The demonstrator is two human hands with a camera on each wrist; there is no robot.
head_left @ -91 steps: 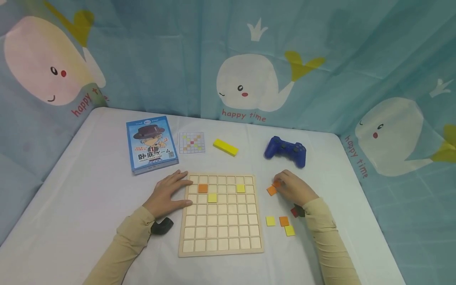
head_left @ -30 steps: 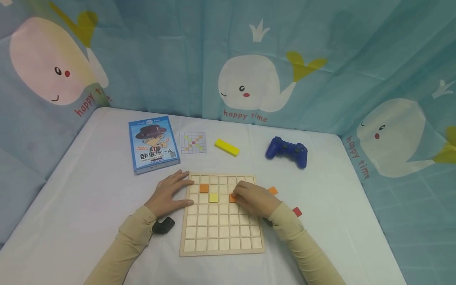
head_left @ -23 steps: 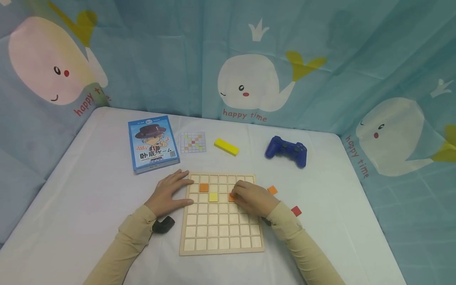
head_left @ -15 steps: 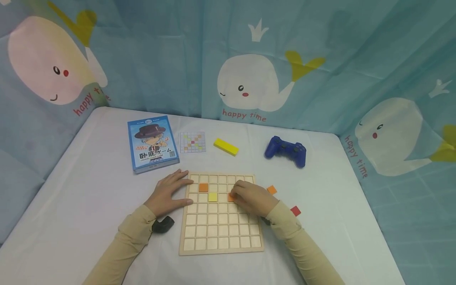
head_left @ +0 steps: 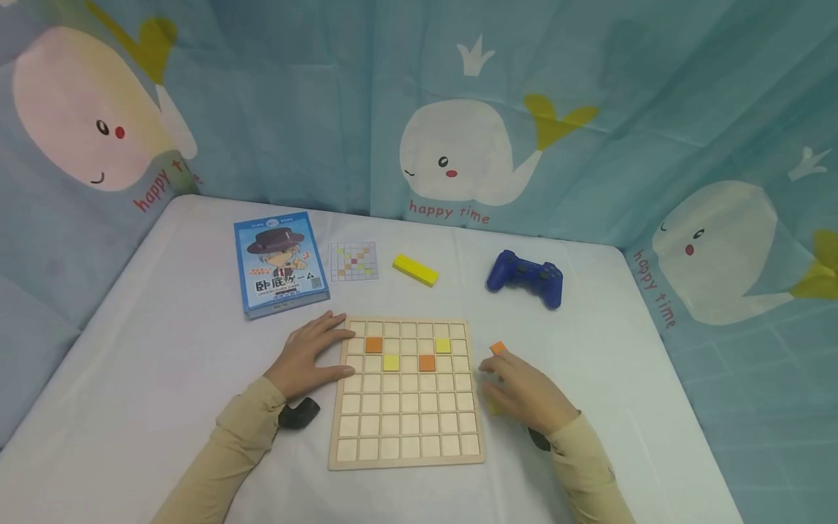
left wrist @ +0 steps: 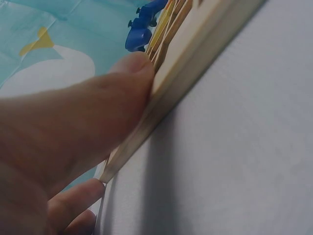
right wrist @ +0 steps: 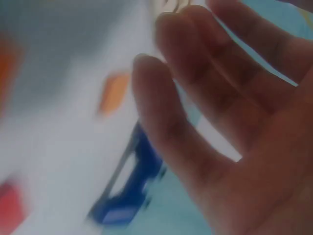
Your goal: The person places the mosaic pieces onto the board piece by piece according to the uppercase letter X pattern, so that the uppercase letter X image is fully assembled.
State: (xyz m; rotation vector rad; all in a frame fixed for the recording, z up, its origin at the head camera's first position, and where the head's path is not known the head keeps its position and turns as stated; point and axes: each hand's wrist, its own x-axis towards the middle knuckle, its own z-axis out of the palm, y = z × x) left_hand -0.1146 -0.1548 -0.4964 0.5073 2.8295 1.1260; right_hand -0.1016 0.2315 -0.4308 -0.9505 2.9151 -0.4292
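Head view: pale, square wooden grid board (head_left: 409, 415), lower centre; likely stiff, light; grip opposite rims; no long axis, sides run up-frame; left hand (head_left: 308, 358), fingers extended, on its left edge; right hand (head_left: 527, 389), right of centre; square orange tile (head_left: 498, 347) beside it, cornerwise; left wrist view: thumb contacts rim; right wrist view: fingers extended, empty; tile blurred, left.

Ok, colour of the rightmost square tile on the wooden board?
Yellow square tile; clearest in the head view.

At the lower centre of the frame lies the grid board (head_left: 391, 404), with four tiles (head_left: 427, 362) in it. Behind, from left to right: game box (head_left: 281, 266), pattern card (head_left: 354, 261), block (head_left: 415, 270), game controller (head_left: 524, 279).
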